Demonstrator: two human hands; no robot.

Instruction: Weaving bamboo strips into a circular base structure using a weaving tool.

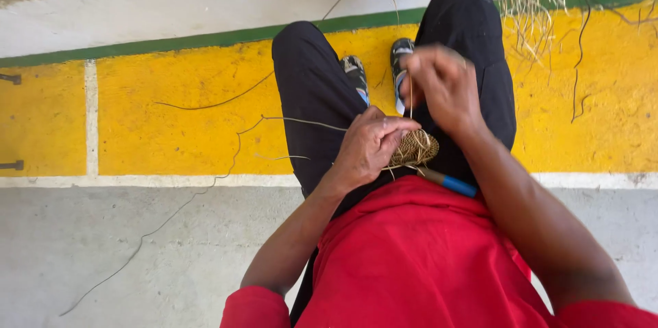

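Small woven straw disc (413, 148) resting on the lap, pinched at its near edge by left hand (369, 148). Just above the disc, right hand (442, 84), fingers closed on a thin strand. Beside the disc, blue-tipped tool (449, 182).

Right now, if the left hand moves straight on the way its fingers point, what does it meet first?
Probably the small round woven straw piece: the left hand points right and its fingers already touch it. Depth is unclear.
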